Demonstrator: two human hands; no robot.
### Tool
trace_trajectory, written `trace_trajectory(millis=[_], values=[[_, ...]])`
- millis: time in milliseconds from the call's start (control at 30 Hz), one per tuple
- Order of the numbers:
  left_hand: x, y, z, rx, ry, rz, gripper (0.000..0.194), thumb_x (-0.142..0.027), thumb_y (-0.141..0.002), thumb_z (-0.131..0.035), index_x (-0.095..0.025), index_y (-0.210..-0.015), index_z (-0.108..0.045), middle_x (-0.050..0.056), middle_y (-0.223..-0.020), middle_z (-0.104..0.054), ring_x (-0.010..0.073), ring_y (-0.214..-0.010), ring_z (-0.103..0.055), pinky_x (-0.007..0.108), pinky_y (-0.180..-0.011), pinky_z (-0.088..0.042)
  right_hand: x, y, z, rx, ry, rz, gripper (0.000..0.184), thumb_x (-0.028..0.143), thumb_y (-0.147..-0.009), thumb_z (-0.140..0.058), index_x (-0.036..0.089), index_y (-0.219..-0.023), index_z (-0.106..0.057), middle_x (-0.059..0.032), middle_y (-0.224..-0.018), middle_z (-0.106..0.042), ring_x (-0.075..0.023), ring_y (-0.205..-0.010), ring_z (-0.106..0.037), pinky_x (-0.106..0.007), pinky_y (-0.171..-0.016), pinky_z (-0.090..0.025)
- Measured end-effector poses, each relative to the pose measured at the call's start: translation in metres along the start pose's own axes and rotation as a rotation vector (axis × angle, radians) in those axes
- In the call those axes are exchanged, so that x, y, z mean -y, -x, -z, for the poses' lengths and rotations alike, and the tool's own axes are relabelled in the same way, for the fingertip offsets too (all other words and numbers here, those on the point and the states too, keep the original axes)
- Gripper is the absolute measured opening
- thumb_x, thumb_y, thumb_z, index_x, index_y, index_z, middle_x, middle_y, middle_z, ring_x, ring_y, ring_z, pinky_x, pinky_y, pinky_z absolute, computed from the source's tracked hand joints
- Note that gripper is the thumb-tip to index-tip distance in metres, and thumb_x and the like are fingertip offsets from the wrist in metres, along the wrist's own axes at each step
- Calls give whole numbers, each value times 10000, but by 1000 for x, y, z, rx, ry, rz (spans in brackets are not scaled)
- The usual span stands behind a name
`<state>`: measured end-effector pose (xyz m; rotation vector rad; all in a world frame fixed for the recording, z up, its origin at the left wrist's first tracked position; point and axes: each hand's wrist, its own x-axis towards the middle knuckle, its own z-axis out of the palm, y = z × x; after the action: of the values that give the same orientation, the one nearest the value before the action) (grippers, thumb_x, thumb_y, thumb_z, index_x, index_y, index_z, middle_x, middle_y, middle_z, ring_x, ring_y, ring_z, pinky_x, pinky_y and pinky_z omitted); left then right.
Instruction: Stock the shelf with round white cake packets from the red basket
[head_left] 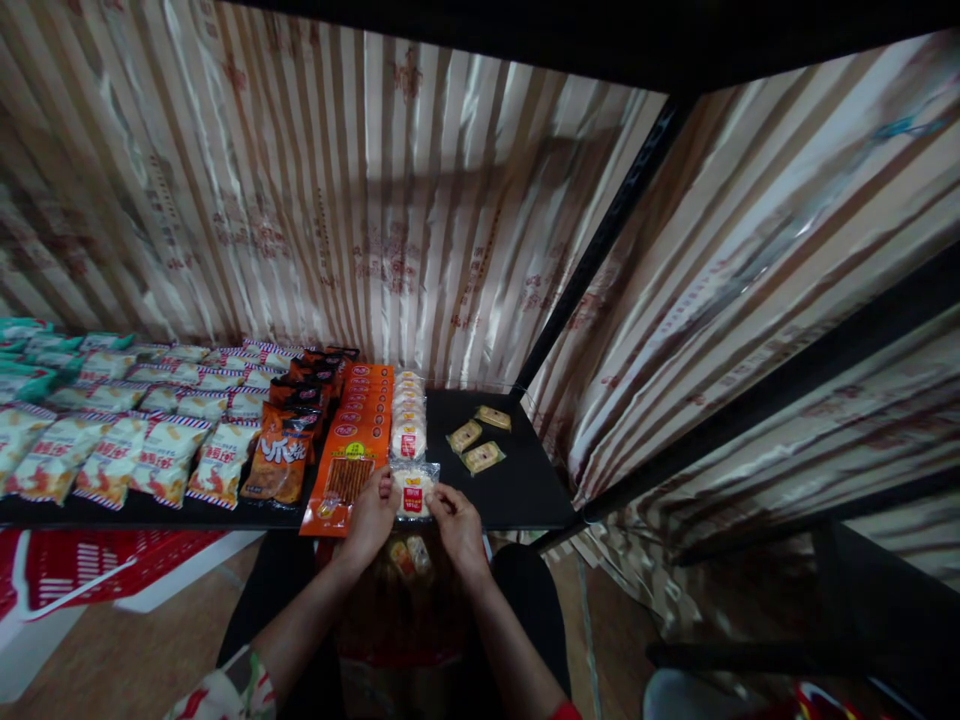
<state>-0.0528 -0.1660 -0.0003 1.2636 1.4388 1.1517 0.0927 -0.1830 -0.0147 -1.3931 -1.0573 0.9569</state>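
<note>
Between my two hands is a clear packet of white rice crackers with a red label, at the shelf's front edge. My left hand pinches its left side, and my right hand pinches its right side. Directly behind it runs a row of similar white cracker packets. Left of that row, flat orange snack packs overlap in a column. To the right, three small yellowish wrapped snacks lie loose on the black shelf.
Orange-and-black snack bags and rows of white chip bags fill the shelf's left side. A black upright post stands at the right corner, before striped curtain sheeting. A red basket sits below left.
</note>
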Motion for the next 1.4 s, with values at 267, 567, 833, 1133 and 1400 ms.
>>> trace_trajectory(millis=[267,567,833,1133,1400], values=[[9,-3,-9,33,6,-33,371,-57,-715,-458,-115,-1074,-535,130,-1123,-598,172,-1012,-580,331,-903,-451,-9,-24,-8,12,-31,-70,228,383,-573,-668,206,-717,-683,18,-604,-622,-136,-561,-518,-250,-562,-427],[7,-2,-10,2,-217,-87,432,-43,-675,-476,-129,-1084,-583,116,-1232,-548,227,-1183,-463,384,-1049,-298,-17,-46,-14,1,102,-43,249,397,-613,-603,211,-756,-688,25,-575,-617,-129,-532,-515,-241,-545,-417],[10,-8,-11,27,-266,-94,469,-43,-678,-476,-132,-1128,-571,98,-1296,-497,218,-1226,-420,360,-1071,-277,-19,-59,-22,-6,218,-2,258,388,-650,-556,211,-784,-688,19,-580,-622,-131,-527,-520,-230,-525,-411],[9,-13,-14,90,-489,-99,489,-64,-749,-404,-73,-1232,-481,105,-1348,-435,170,-1252,-384,281,-1078,-270,-20,-65,-26,-7,445,33,312,385,-707,-484,183,-848,-675,-16,-706,-671,-154,-620,-586,-241,-593,-446],[7,-15,-15,122,-593,-77,487,-75,-767,-395,-70,-1249,-466,106,-1361,-414,177,-1258,-376,290,-1081,-271,-17,-66,-30,-40,506,10,281,343,-726,-487,182,-891,-647,-32,-792,-676,-159,-690,-620,-246,-656,-459]])
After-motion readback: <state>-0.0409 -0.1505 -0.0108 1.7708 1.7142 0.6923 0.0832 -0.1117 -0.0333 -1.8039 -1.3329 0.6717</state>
